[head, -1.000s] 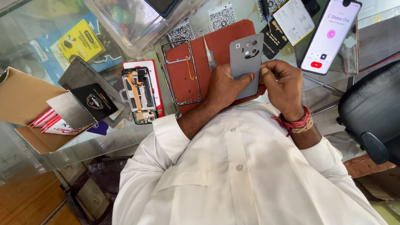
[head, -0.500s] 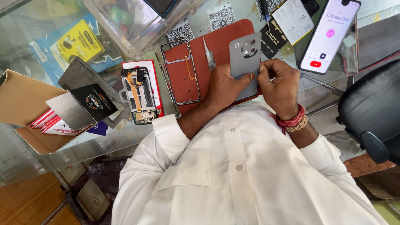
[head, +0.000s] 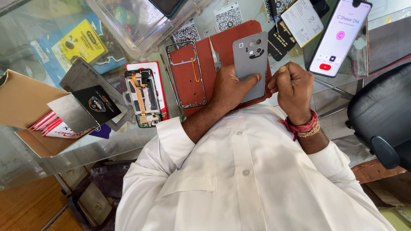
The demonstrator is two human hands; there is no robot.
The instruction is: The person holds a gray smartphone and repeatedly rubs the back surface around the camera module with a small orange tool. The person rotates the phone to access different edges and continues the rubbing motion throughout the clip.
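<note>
My left hand (head: 231, 90) holds a grey phone back cover (head: 250, 55) flat on a dark red work mat (head: 224, 38), thumb pressed across its lower part. The cover shows camera holes near its top. My right hand (head: 291, 85), with red thread at the wrist, is curled into a fist against the cover's lower right edge; I see nothing in it. A bare metal phone frame (head: 180, 44) lies on the mat to the left, with tweezers (head: 216, 55) between it and the cover.
An opened phone with exposed board (head: 143, 98) lies left of the mat. A lit phone (head: 340, 36) leans at the upper right. A cardboard box (head: 21, 107) is on the left, a clear plastic box (head: 137, 25) at the top, and a black chair (head: 381, 115) on the right.
My right hand has left the cover's right side, dropped to its lower right edge and closed into a fist. My left hand keeps hold of the cover.
</note>
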